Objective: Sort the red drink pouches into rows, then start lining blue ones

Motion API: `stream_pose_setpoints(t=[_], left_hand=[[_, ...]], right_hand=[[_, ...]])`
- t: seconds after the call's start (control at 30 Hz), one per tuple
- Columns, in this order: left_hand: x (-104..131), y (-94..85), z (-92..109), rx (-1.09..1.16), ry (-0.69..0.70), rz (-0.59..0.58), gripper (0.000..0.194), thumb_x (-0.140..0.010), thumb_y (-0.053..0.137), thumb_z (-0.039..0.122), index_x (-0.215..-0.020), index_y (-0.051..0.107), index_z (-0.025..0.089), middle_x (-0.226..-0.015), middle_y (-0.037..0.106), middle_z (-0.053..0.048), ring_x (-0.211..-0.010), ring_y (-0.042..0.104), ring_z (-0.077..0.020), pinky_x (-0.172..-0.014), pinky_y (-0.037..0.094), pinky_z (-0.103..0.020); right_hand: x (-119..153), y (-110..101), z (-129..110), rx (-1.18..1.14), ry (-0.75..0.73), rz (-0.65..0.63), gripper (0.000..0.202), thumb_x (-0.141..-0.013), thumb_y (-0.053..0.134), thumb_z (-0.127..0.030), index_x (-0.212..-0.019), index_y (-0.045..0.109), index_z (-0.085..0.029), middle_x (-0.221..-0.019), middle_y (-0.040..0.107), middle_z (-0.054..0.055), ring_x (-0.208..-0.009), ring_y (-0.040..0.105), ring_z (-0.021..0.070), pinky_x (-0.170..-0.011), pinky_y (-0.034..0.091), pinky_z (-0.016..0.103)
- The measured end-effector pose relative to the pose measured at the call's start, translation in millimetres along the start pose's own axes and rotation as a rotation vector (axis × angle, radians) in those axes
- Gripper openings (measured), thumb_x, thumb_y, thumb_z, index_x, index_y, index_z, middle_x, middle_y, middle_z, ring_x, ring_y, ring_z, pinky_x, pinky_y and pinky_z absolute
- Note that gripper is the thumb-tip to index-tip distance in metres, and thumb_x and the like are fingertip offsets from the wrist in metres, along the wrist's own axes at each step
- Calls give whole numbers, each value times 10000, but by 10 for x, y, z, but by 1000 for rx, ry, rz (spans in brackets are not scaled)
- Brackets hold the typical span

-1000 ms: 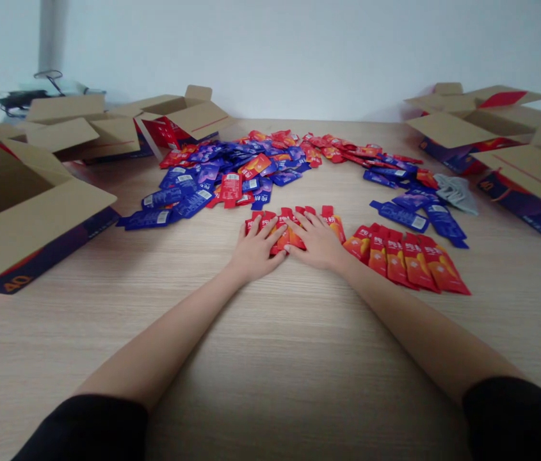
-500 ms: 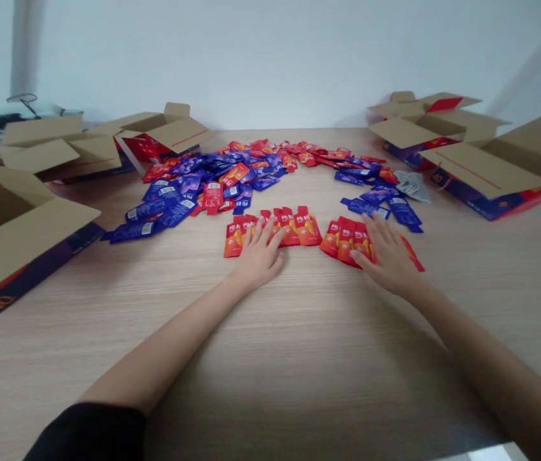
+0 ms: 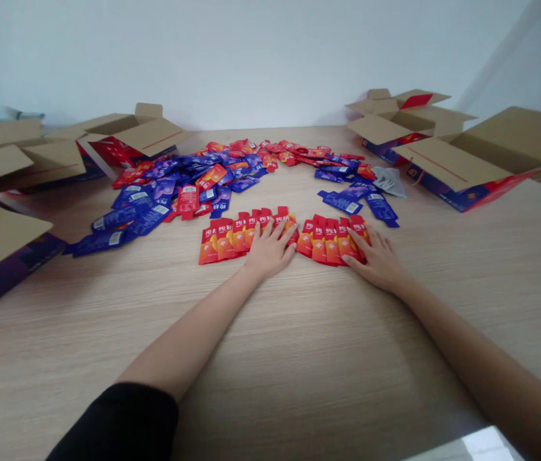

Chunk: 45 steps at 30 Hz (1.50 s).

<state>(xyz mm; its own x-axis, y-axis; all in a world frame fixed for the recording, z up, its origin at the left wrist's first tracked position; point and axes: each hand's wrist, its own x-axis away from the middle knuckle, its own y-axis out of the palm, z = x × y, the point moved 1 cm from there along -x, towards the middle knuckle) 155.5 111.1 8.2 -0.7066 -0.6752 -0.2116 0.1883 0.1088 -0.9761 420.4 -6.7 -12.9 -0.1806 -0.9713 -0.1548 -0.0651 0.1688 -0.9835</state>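
Two overlapping rows of red-orange sachets lie side by side on the wooden table [image 3: 270,333]. My left hand [image 3: 271,251] rests with spread fingers on the right part of the left row of sachets [image 3: 225,240]. At the right end of the right row of sachets [image 3: 325,240], my right hand [image 3: 378,259] lies with its fingers apart, touching the last sachets. Part of each row is covered by the hands. Behind them spreads an arc of loose blue sachets [image 3: 159,192] and red sachets [image 3: 246,148].
Open cardboard boxes stand on both sides: a near left box [image 3: 1,246], a back left box [image 3: 130,131], a right box [image 3: 462,166] and a back right box [image 3: 390,131]. A greyish-white packet [image 3: 390,182] lies beside the blue sachets at right.
The view has turned slightly right. My left hand has slid rightward along its row, uncovering sachets at the left end. My right hand has shifted toward its row's right end, showing more sachets.
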Motion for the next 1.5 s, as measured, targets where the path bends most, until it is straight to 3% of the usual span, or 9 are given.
stream_pose_setpoints(t=[0.23, 0.4, 0.6, 0.73, 0.97, 1.1, 1.2, 1.3, 1.5], left_hand=[[12, -12, 17, 5, -40, -1, 557, -1052, 291, 473, -1579, 329, 295, -1628, 329, -54, -1488, 300, -348, -1212, 194, -580], [-3, 22, 6, 12, -49, -25, 598, -1050, 273, 481, -1589, 308, 223, -1619, 345, -60, -1496, 274, -355, -1218, 189, -573], [-7, 24, -18, 21, -51, -17, 594, -1047, 274, 466, -1572, 348, 199, -1615, 352, -66, -1506, 259, -341, -1224, 198, -550], [-11, 0, -19, 22, -55, -39, 585, -1035, 304, 474, -1557, 377, 218, -1602, 378, -59, -1495, 284, -348, -1225, 197, -560], [-9, 17, -29, 41, -58, -50, 628, -1038, 272, 486, -1560, 362, 150, -1609, 358, -76, -1502, 264, -345, -1232, 184, -558], [-9, 22, -20, 43, -62, -46, 606, -1039, 274, 459, -1574, 342, 182, -1606, 365, -47, -1497, 279, -339, -1228, 197, -553], [-9, 15, -10, 49, -70, -37, 591, -1042, 259, 420, -1567, 358, 167, -1596, 380, -41, -1490, 294, -334, -1226, 204, -548], [-10, 8, -2, 52, -68, -41, 581, -1046, 250, 402, -1558, 377, 160, -1592, 385, -42, -1486, 301, -339, -1224, 207, -552], [0, 15, 17, 28, -65, -15, 540, -1055, 270, 389, -1536, 426, 200, -1590, 396, -39, -1474, 323, -345, -1210, 238, -567]], right_hand=[[-178, -115, 47, -86, -10, 30, 719, -980, 319, -613, -1605, 281, -260, -1656, 240, 123, -1498, 268, 372, -1177, 234, 633], [-1023, -241, 172, -120, -123, 108, 701, -999, 323, -507, -1606, 269, -161, -1673, 173, 143, -1533, 171, 350, -1209, 207, 567], [-1959, 159, 268, -17, -194, -94, 618, -1007, 346, -462, -1565, 375, -197, -1649, 272, 113, -1495, 278, 345, -1201, 209, 573], [-2127, 340, 526, 25, -130, -44, 591, -1017, 304, -468, -1537, 425, -215, -1614, 353, 105, -1469, 341, 306, -1198, 237, 553], [-2248, 298, 1046, 31, 8, -10, 648, -1001, 305, -507, -1550, 409, -180, -1605, 357, 148, -1454, 352, 353, -1185, 234, 592], [-2204, 252, 1072, 34, 74, -48, 668, -1000, 301, -516, -1563, 390, -166, -1617, 329, 156, -1477, 307, 363, -1200, 199, 588], [-1969, 136, 887, 1, 49, 72, 634, -1011, 263, -435, -1563, 381, -147, -1625, 311, 154, -1498, 274, 346, -1192, 217, 593], [-1477, -92, 519, -84, 1, 186, 670, -1004, 262, -408, -1608, 245, -117, -1620, 315, 163, -1499, 292, 303, -1181, 294, 543], [-277, -383, -357, -108, -163, 62, 885, -931, 435, -650, -1639, 119, -223, -1681, 133, 129, -1528, 199, 344, -1177, 307, 543]])
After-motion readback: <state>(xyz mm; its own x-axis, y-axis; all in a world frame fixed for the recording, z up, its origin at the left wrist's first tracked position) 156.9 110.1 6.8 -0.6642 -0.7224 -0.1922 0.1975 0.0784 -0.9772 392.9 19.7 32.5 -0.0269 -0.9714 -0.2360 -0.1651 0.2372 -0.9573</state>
